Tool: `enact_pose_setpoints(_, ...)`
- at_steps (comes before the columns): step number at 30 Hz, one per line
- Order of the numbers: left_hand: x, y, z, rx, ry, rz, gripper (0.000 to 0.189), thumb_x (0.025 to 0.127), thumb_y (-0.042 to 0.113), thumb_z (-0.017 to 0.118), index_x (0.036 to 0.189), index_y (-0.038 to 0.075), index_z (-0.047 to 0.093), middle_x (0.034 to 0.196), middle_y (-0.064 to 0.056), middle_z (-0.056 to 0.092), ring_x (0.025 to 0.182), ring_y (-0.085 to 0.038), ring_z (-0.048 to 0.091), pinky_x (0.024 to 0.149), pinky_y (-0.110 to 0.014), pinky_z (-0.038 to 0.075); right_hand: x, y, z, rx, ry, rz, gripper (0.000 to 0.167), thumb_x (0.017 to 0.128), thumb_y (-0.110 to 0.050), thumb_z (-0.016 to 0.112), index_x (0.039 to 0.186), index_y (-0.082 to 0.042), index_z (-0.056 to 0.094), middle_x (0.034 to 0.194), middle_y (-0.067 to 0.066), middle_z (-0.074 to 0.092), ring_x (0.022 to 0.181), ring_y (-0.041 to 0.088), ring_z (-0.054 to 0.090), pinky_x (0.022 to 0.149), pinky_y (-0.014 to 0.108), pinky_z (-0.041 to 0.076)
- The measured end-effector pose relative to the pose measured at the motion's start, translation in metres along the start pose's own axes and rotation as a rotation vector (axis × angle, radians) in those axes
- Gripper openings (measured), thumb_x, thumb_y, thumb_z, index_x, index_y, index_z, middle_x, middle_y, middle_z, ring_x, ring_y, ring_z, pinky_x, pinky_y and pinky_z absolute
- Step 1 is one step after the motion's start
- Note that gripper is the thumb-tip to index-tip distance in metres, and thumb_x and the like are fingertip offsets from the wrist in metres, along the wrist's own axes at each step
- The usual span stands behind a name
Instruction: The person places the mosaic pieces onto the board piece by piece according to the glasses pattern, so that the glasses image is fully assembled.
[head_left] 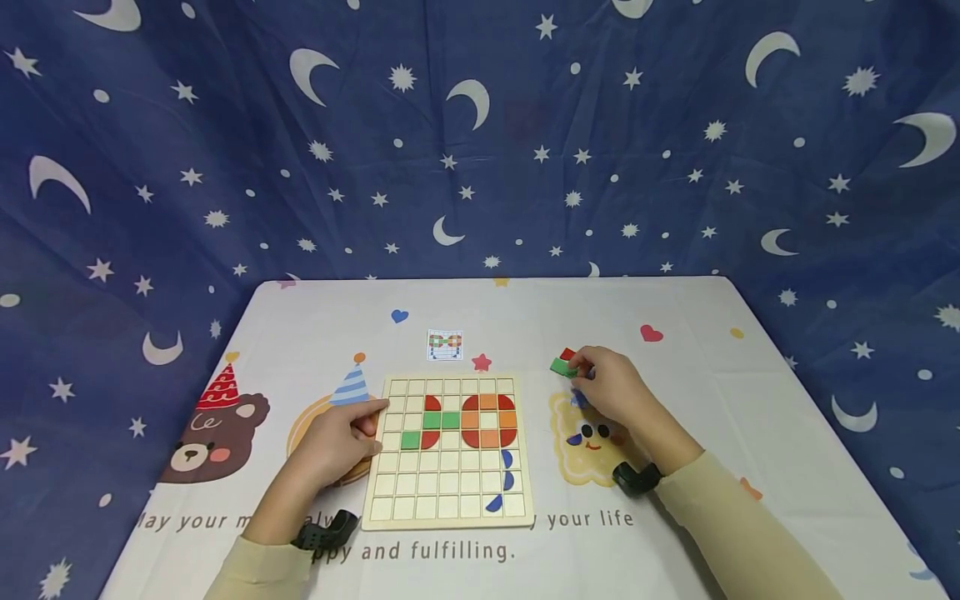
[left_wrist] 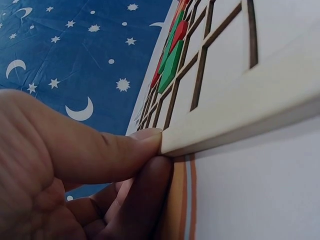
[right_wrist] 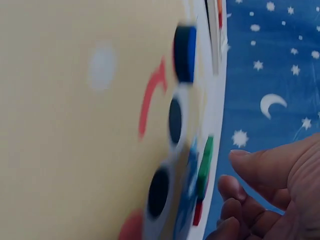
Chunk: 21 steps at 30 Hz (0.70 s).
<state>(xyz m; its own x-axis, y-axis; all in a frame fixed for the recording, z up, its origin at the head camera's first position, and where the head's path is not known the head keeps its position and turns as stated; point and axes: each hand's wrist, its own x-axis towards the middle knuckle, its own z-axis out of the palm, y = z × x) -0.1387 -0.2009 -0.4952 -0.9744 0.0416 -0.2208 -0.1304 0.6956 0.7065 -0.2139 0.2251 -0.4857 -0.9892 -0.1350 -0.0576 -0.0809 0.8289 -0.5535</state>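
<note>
My left hand [head_left: 341, 442] is at the left edge of a wooden grid board [head_left: 386, 508], its thumb and a finger gripping the edge in the left wrist view. On the board lie green squares [head_left: 450, 420], orange squares [head_left: 488, 402], red rounded pieces [head_left: 507, 437] and blue curved pieces [head_left: 494, 503]. Right of the board, my right hand [head_left: 607, 383] reaches over a green tile [head_left: 559, 367] and a red tile [head_left: 567, 354]. Its thumb and fingers are bent and apart in the right wrist view, with nothing seen between them.
A small pattern card [head_left: 445, 344] lies behind the board. One loose blue curved piece [head_left: 574, 439] sits on the printed biscuit face at right. The white printed tablecloth [head_left: 645, 550] covers the table, and a blue moon-and-star curtain [head_left: 525, 125] hangs behind it.
</note>
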Motion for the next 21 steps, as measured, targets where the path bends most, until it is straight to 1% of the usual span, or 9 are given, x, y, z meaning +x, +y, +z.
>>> enact_pose_setpoints(3, 0.0, 0.0, 0.0, 0.005, -0.004, 0.004, 0.064, 0.084, 0.004, 0.082, 0.146, 0.014, 0.069, 0.098, -0.005, 0.063, 0.079, -0.018, 0.057, 0.069, -0.028, 0.046, 0.006, 0.008, -0.001, -0.005, 0.039, 0.019, 0.017, 0.098, -0.01, 0.075, 0.115, -0.01, 0.074, 0.096, 0.007, 0.063, 0.089, 0.024, 0.059, 0.076, 0.033, 0.052)
enact_pose_setpoints(5, 0.0, 0.0, 0.0, 0.009, -0.006, 0.003, 0.064, 0.085, 0.004, 0.082, 0.146, 0.014, 0.068, 0.098, -0.005, 0.063, 0.079, -0.018, 0.057, 0.069, -0.029, 0.046, 0.012, 0.011, 0.0, -0.009, 0.059, 0.016, 0.016, 0.097, -0.012, 0.076, 0.114, -0.009, 0.074, 0.095, 0.008, 0.063, 0.088, 0.025, 0.058, 0.076, 0.034, 0.051)
enact_pose_setpoints(10, 0.0, -0.001, -0.001, 0.01, -0.004, 0.001, 0.064, 0.085, 0.004, 0.083, 0.146, 0.014, 0.068, 0.099, -0.005, 0.064, 0.08, -0.018, 0.057, 0.069, -0.029, 0.046, 0.03, 0.01, -0.001, -0.036, 0.081, -0.011, 0.018, 0.097, -0.014, 0.076, 0.114, -0.008, 0.076, 0.1, 0.011, 0.066, 0.094, 0.029, 0.061, 0.086, 0.044, 0.054)
enact_pose_setpoints(13, 0.0, -0.001, -0.001, 0.005, -0.004, -0.001, 0.064, 0.085, 0.004, 0.083, 0.146, 0.014, 0.069, 0.099, -0.005, 0.064, 0.08, -0.018, 0.058, 0.069, -0.029, 0.046, 0.039, 0.007, -0.002, -0.053, 0.066, -0.014, 0.02, 0.098, -0.013, 0.073, 0.117, -0.007, 0.076, 0.105, 0.012, 0.068, 0.097, 0.031, 0.062, 0.092, 0.048, 0.054)
enact_pose_setpoints(15, 0.0, -0.002, -0.001, 0.002, -0.003, -0.002, 0.064, 0.085, 0.004, 0.083, 0.146, 0.014, 0.068, 0.098, -0.006, 0.063, 0.08, -0.018, 0.057, 0.069, -0.029, 0.046, 0.044, 0.006, -0.002, -0.068, 0.048, -0.008, 0.021, 0.099, -0.013, 0.072, 0.119, -0.007, 0.076, 0.106, 0.013, 0.068, 0.097, 0.031, 0.061, 0.093, 0.049, 0.054)
enact_pose_setpoints(18, 0.001, -0.002, 0.0, 0.001, -0.001, 0.002, 0.064, 0.085, 0.003, 0.083, 0.146, 0.014, 0.069, 0.097, -0.006, 0.063, 0.08, -0.018, 0.057, 0.069, -0.029, 0.046, 0.048, 0.005, -0.002, -0.084, 0.012, 0.008, 0.022, 0.1, -0.01, 0.069, 0.121, -0.008, 0.078, 0.107, 0.015, 0.068, 0.098, 0.031, 0.061, 0.095, 0.049, 0.055)
enact_pose_setpoints(21, 0.002, -0.003, 0.0, 0.001, 0.001, 0.007, 0.064, 0.084, 0.003, 0.083, 0.145, 0.014, 0.069, 0.097, -0.005, 0.062, 0.08, -0.018, 0.057, 0.07, -0.029, 0.046, 0.051, 0.006, -0.002, -0.087, -0.02, 0.025, 0.024, 0.102, -0.008, 0.067, 0.122, -0.01, 0.079, 0.111, 0.015, 0.068, 0.103, 0.032, 0.062, 0.1, 0.051, 0.056)
